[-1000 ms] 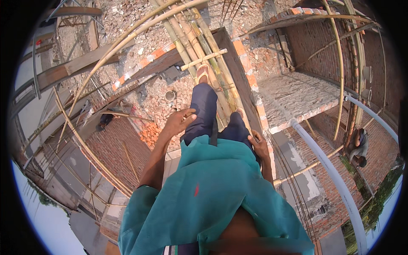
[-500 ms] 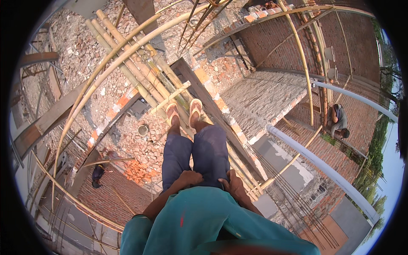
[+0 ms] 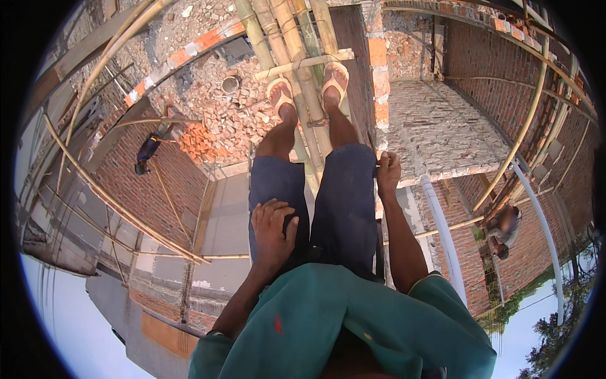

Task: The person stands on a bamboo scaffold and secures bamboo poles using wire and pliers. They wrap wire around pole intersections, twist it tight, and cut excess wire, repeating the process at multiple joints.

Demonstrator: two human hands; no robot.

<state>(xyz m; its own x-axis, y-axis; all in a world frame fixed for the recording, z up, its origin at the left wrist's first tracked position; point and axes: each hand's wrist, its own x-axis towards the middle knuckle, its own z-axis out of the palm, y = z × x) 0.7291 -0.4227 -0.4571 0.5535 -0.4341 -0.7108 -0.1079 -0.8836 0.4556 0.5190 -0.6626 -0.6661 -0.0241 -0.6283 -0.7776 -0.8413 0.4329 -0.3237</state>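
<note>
My left hand (image 3: 271,232) rests over the left leg of my dark blue shorts (image 3: 278,189), fingers stretched out and a little apart, holding nothing. Beside the outer side of my right knee is my right hand (image 3: 387,172), its fingers curled in against the edge of the shorts. Whether it pinches the cloth or something small is hidden. My feet, in pale flip-flops (image 3: 281,98), stand on a row of bamboo poles (image 3: 297,38). A bamboo crosspiece (image 3: 304,64) lies across the poles just past my toes.
Far below lie broken bricks (image 3: 246,117) and a bucket (image 3: 230,84). One person (image 3: 149,151) is low at the left, another (image 3: 506,226) at the right. A brick wall edge (image 3: 380,82) runs beside the poles; a white pipe (image 3: 442,234) stands right of me.
My hands have left the waist of the shorts: the left now lies open over the thigh, the right is out by the right knee. My view has turned and my legs are farther apart.
</note>
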